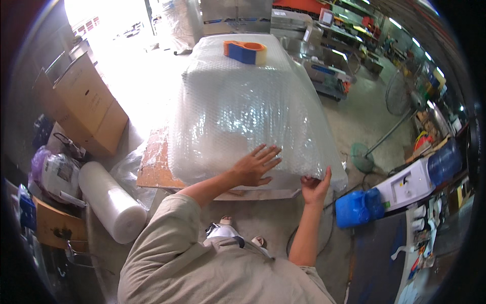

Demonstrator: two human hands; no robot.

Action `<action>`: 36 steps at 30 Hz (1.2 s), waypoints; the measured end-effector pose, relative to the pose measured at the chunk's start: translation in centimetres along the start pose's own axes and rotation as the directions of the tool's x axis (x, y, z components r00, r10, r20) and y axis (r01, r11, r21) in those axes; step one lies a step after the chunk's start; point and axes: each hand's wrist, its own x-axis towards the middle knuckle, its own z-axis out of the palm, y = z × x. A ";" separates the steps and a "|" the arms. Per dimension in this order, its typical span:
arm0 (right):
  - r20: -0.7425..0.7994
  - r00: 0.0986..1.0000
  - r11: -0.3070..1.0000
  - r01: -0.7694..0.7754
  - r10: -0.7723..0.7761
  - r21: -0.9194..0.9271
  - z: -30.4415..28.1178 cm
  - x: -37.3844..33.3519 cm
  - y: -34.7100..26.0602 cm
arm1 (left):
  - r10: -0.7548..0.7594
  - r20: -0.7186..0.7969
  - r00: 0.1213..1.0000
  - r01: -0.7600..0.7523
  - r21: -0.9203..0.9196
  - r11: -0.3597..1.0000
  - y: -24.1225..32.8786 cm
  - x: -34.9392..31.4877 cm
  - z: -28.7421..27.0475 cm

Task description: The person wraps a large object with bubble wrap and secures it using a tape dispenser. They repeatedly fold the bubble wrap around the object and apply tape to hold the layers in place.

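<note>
A large boxy object covered in bubble wrap (228, 106) stands on a wooden board (154, 162) in front of me. My left hand (256, 166) lies flat on the wrap near its front edge, fingers spread. At the front right corner, my right hand (316, 185) pinches the loose edge of the bubble wrap, thumb pointing up. A tape dispenser (245, 52), orange and blue with a wide roll, rests on top toward the far end. What is under the wrap cannot be made out clearly.
On the left are a cardboard box (91, 104) and a bubble wrap roll (112, 202) on the floor. To the right stand a blue jug (353, 208), a white water dispenser (406, 183) and a fan (400, 93). Metal equipment (324, 68) is behind, at right.
</note>
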 end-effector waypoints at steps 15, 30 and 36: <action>-0.347 0.935 0.997 0.070 -0.077 -0.034 0.4 -0.2 6.8 | -0.145 -0.105 0.984 0.141 -0.050 0.989 -0.7 1.0 0.6; -0.335 0.917 0.972 0.171 -0.218 -0.164 4.3 -2.0 10.4 | -0.113 -0.110 0.988 0.096 -0.150 0.984 -1.0 1.4 0.6; -0.246 0.927 0.944 0.223 -0.282 -0.242 3.3 -2.1 13.3 | -0.103 -0.124 0.987 0.074 -0.219 0.973 -1.5 1.3 1.1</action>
